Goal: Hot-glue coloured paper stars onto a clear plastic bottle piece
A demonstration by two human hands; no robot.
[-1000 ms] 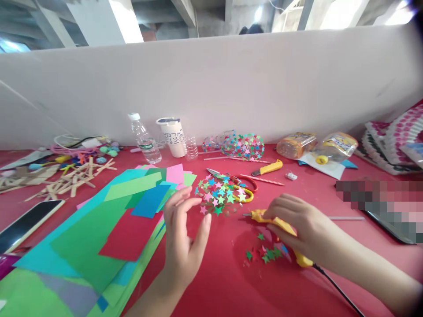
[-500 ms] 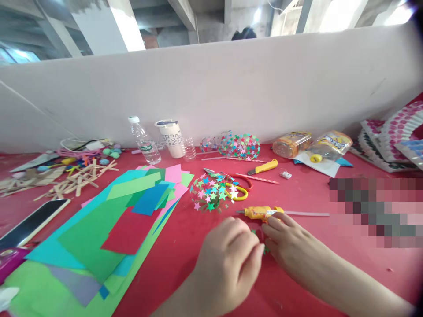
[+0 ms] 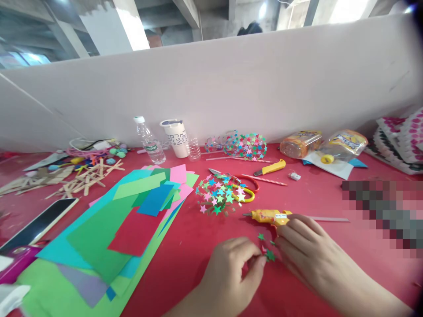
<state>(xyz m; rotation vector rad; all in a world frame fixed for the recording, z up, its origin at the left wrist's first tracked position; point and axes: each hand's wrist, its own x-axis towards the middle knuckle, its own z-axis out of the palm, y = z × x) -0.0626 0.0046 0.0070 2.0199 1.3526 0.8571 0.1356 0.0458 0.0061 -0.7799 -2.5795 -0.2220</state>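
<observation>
My left hand (image 3: 236,273) is low in the middle, thumb and forefinger pinched together. A green star (image 3: 270,256) touches the tips of that pinch; whether they grip it is unclear. Two more green stars, one of them the upper star (image 3: 261,237), show between my hands. My right hand (image 3: 310,248) is curled just beside these stars, its fingertips turned down and hidden. Behind its knuckles lies a yellow glue gun (image 3: 264,215), nozzle to the left, with a glue stick (image 3: 330,219) out the back. Left of the gun sits a cluster of coloured stars (image 3: 216,196).
Scissors (image 3: 246,196) lie behind the star cluster, with a yellow box cutter (image 3: 273,167) farther back. Coloured paper sheets (image 3: 99,237) spread across the left, beside a phone (image 3: 39,222). Bottles and a white tumbler (image 3: 176,138) stand along the pale partition (image 3: 198,88).
My hands have drawn apart slightly, uncovering more of the green stars between them. My right hand has moved a little right and down. The whole view has shifted slightly.
</observation>
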